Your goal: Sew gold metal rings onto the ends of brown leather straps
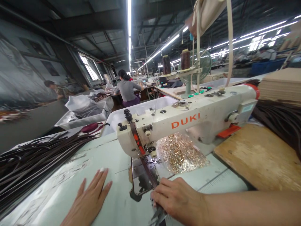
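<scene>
A white DUKI sewing machine (188,121) stands on a pale green table (70,188). A dark brown strap (147,171) runs from under its needle across the metal plate (141,179) toward me. My right hand (176,197) lies over the near end of that strap, fingers curled and pressed down on it. My left hand (90,197) rests flat on the table left of the plate, fingers stretched out, holding nothing.
A heap of dark straps (35,160) lies at the left, and more at the right (279,121). Gold metal clasps in a clear bag (181,153) sit behind the needle. A wooden board (258,157) lies right. White bins (82,116) and seated people are beyond.
</scene>
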A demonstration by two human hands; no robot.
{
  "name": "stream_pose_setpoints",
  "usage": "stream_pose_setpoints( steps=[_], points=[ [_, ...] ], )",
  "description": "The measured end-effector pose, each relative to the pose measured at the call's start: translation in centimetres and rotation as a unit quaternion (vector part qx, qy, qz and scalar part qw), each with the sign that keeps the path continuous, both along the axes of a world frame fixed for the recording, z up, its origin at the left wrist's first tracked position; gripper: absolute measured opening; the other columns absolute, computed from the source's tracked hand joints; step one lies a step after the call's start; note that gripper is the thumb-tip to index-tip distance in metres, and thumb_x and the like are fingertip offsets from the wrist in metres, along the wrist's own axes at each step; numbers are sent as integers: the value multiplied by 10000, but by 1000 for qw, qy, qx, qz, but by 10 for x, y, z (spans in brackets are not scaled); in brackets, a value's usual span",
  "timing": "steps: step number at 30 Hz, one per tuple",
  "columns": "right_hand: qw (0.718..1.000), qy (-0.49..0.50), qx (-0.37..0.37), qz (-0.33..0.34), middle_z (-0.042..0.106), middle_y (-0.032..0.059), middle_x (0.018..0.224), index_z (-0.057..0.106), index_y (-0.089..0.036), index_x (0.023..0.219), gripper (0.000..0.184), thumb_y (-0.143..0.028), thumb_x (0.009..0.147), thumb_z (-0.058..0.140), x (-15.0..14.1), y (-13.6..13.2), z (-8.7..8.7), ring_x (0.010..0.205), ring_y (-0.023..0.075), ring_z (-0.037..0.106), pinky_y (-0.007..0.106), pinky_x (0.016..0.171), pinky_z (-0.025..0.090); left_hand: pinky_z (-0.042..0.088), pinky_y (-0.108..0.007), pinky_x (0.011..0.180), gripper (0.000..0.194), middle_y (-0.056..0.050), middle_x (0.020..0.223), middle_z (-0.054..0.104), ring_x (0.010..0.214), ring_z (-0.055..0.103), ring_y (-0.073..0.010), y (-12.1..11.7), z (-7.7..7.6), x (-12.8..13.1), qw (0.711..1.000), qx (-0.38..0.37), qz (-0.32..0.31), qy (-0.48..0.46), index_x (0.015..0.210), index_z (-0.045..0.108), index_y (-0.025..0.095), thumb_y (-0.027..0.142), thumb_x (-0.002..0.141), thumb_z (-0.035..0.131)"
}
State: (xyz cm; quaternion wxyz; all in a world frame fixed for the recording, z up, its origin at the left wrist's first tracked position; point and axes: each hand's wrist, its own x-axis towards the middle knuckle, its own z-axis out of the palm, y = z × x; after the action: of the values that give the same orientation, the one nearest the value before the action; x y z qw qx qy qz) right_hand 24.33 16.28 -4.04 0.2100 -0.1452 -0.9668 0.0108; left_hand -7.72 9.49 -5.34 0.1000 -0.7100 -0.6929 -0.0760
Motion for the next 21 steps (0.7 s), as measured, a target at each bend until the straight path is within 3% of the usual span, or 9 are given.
stream_pose_setpoints(
  steps=[2, 3, 6, 9, 12, 17, 21],
  points=[
    [1000, -8, 5, -13, 614, 25, 808, 539, -170, 913, 41, -192, 885, 519, -7, 1, -3, 768, 184, 529, 290, 462, 284, 300, -592, 1028, 475, -165, 1290, 537, 1267, 408, -344, 4, 1, 11, 998, 53, 35, -16, 1251, 518, 152, 427, 884, 396],
    [1000, -13, 10, -21, 609, 29, 805, 533, -166, 914, 49, -165, 865, 536, -9, 3, -4, 765, 187, 522, 288, 464, 281, 320, -549, 1041, 472, -153, 1325, 502, 1280, 396, -322, 6, 1, 24, 997, 68, 23, -37, 1254, 510, 161, 433, 879, 417],
    [999, -33, 23, -32, 604, 41, 810, 518, -155, 936, 130, -106, 822, 558, -16, 9, -4, 762, 195, 512, 272, 482, 294, 419, -387, 1016, 397, -73, 1332, 493, 1226, 474, -217, 13, 1, 70, 988, 2, -72, -134, 1278, 471, 261, 381, 901, 441],
    [998, -45, 21, -32, 612, 39, 846, 515, -151, 937, 122, -99, 831, 547, -20, 14, -5, 773, 195, 521, 266, 495, 321, 431, -370, 1009, 394, -60, 1316, 517, 1216, 486, -216, 20, 0, 99, 974, -27, -124, -186, 1292, 469, 280, 347, 904, 452],
    [998, -41, 7, -41, 622, 23, 872, 530, -163, 924, 50, -147, 883, 506, -21, 19, -8, 790, 188, 531, 268, 511, 351, 426, -393, 1009, 387, -46, 1320, 524, 1222, 482, -238, 27, 1, 100, 971, -18, -138, -194, 1279, 499, 300, 328, 894, 474],
    [999, -38, -20, 5, 628, 35, 1034, 501, -194, 1175, 255, -197, 923, 461, -11, 26, -10, 949, 168, 531, 250, 633, 420, 425, -387, 1007, 378, -35, 1323, 528, 1195, 511, -238, 38, 6, 88, 973, -17, -153, -173, 1254, 529, 312, 329, 877, 498],
    [998, -47, -36, 4, 616, 30, 1032, 533, -203, 1143, 257, -182, 888, 507, -13, 28, -13, 944, 177, 534, 248, 588, 412, 422, -394, 1008, 389, -32, 1354, 496, 1222, 484, -237, 42, 5, 84, 977, -27, -152, -150, 1264, 516, 327, 369, 877, 495]
  ],
)
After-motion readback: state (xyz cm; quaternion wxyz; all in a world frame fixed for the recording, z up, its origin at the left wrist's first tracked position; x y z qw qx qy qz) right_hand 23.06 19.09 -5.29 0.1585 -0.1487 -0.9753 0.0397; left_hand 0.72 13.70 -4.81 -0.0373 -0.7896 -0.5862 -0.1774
